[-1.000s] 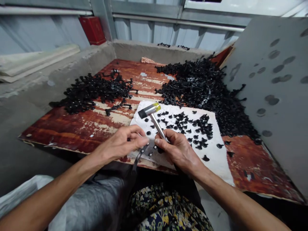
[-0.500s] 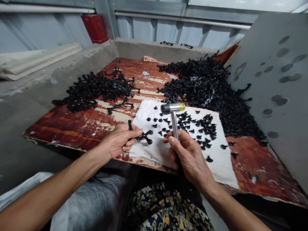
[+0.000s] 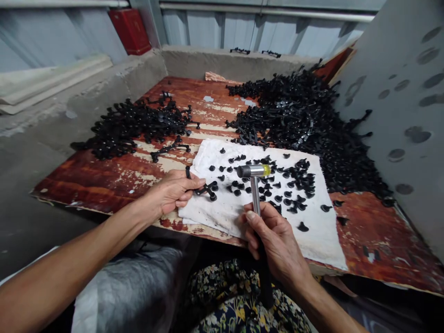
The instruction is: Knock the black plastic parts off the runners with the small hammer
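Observation:
My left hand [image 3: 175, 190] pinches a black branched part [image 3: 204, 188] with round ends, held over the left edge of a white cloth [image 3: 229, 217]. Wrapped round the handle of a small hammer [image 3: 255, 189] is my right hand [image 3: 272, 233]; the hammer's head, dark at one end and yellow at the other, points up above the cloth. Several small black caps [image 3: 303, 226] lie scattered on the cloth, some hidden behind the hammer.
A heap of black branched parts [image 3: 132, 125] lies at the left of the worn red-brown board [image 3: 138, 171], with a larger heap [image 3: 291, 111] at the back right. A grey spotted panel [image 3: 391, 111] stands at the right. A red box [image 3: 131, 31] sits on the back ledge.
The hammer and my right hand have moved slightly down. My left hand has shifted a little up with the black part, whose ends are now turned differently. The view has tilted slightly.

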Demonstrator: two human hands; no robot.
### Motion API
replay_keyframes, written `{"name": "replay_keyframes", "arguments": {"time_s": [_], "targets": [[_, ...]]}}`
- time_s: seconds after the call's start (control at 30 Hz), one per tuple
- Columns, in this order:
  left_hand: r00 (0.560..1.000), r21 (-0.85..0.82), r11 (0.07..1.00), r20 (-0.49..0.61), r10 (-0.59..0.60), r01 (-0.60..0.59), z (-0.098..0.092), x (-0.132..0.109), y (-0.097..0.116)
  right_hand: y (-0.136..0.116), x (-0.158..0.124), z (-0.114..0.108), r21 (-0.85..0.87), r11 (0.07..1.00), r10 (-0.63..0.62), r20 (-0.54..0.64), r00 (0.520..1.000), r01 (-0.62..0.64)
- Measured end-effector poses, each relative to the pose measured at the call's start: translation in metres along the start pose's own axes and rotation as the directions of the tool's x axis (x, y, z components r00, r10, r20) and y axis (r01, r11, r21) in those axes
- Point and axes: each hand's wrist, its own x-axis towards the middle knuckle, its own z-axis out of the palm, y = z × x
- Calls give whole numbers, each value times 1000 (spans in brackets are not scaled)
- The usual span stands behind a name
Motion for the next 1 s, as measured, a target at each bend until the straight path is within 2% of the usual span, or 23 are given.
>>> {"name": "replay_keyframes", "arguments": {"time_s": [0.5,0.6,0.67,0.7,0.77,0.87,0.93,1.0], "targets": [[1000,113,994,13,-9,8,-1,7,2,2,0,-3,-31,999,20,22,1000,-20],[1000,169,986,-11,1,1,0,7,5,-5,-3,-4,-127,992,14,53,998,-7],[999,241,970,-32,38,-30,1,6,9,-12,-5,-7,-282,958,-28,92,995,53],[997,280,959,-43,61,-47,2,5,11,-15,-6,-8,-381,918,-77,112,991,114],[993,351,934,-61,99,-72,5,3,15,-19,-4,-12,-570,770,-239,159,958,287],[989,412,908,-82,120,-76,9,1,20,-20,1,-16,-720,466,-451,306,838,514],[988,452,888,-80,132,-82,9,3,22,-20,5,-18,-747,331,-481,393,784,577],[987,486,869,-67,147,-96,7,8,22,-22,6,-17,-761,252,-488,434,757,598]]}}
